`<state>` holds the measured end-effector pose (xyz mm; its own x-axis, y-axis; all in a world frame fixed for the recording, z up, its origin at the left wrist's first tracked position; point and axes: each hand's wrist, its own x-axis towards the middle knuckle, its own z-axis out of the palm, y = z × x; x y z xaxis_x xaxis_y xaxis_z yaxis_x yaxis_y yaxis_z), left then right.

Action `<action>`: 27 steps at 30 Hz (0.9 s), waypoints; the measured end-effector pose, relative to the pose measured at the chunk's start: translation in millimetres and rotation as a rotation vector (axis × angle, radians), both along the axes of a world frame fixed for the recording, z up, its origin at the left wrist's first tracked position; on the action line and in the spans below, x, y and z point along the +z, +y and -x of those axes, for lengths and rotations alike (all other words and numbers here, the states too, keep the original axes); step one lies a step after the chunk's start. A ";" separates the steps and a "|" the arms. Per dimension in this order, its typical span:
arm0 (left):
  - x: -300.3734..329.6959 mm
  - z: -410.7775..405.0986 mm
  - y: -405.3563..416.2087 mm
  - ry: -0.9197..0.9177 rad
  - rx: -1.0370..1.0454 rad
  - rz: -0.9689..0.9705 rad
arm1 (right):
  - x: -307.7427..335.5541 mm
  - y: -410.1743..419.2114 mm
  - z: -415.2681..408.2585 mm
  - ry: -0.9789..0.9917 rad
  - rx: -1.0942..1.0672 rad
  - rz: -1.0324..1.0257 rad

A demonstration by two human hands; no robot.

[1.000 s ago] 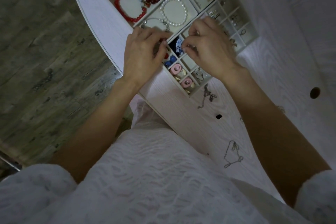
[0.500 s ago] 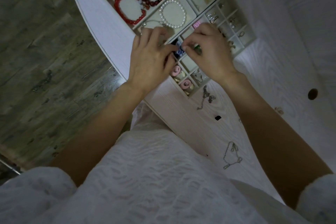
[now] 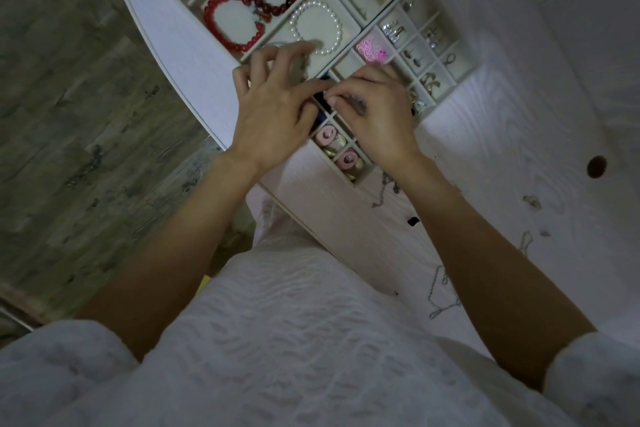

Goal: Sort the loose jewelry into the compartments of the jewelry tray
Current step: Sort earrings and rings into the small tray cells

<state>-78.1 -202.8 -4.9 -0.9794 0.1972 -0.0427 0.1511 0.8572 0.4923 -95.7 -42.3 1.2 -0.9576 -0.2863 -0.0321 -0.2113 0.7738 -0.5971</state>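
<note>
on the white table (image 3: 519, 121), both hands' grips meet, curled, over the jewelry tray (image 3: 446, 87); held item hidden.

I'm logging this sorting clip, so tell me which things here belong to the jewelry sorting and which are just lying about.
Part of the job:
- jewelry tray
- both hands, left hand and right hand, meeting over its small compartments
- loose chain on the table
- smaller chain by the tray

Just lying about:
- small black piece on the table
- round hole in the tabletop

A home: white dressing table (image 3: 502, 149) (wood-grain), worn plank floor (image 3: 69, 97).
</note>
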 end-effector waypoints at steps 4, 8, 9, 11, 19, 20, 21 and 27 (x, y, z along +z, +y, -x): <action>1.5 1.1 1.1 0.063 -0.047 0.046 | 2.2 3.6 -1.7 0.103 0.060 -0.099; 0.2 -0.6 3.0 0.031 -0.077 0.092 | 5.2 -2.0 -3.8 0.154 0.049 -0.153; 0.9 -0.4 1.9 0.025 -0.076 0.090 | 5.4 -3.4 -4.0 0.138 0.039 -0.159; 2.8 0.0 -1.4 0.028 -0.069 0.082 | 6.5 -4.3 -4.3 0.109 0.037 -0.168; 1.9 0.5 -2.6 0.056 -0.109 0.136 | 4.7 -5.0 -7.6 0.263 0.043 -0.347; 1.6 1.1 -3.0 0.044 -0.099 0.118 | 3.7 -6.0 -8.2 0.248 0.040 -0.339; 1.1 1.5 -3.2 0.033 -0.089 0.100 | 3.4 -6.5 -8.7 0.230 0.031 -0.311; -2.0 2.8 -0.9 -0.023 -0.045 0.022 | 9.1 -0.6 -6.5 0.175 -0.054 -0.121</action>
<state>-80.9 -203.8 -6.9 -0.9682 0.2401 -0.0703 0.1788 0.8604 0.4772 -89.2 -42.9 10.3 -0.9654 -0.2384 0.1053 -0.2599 0.8508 -0.4567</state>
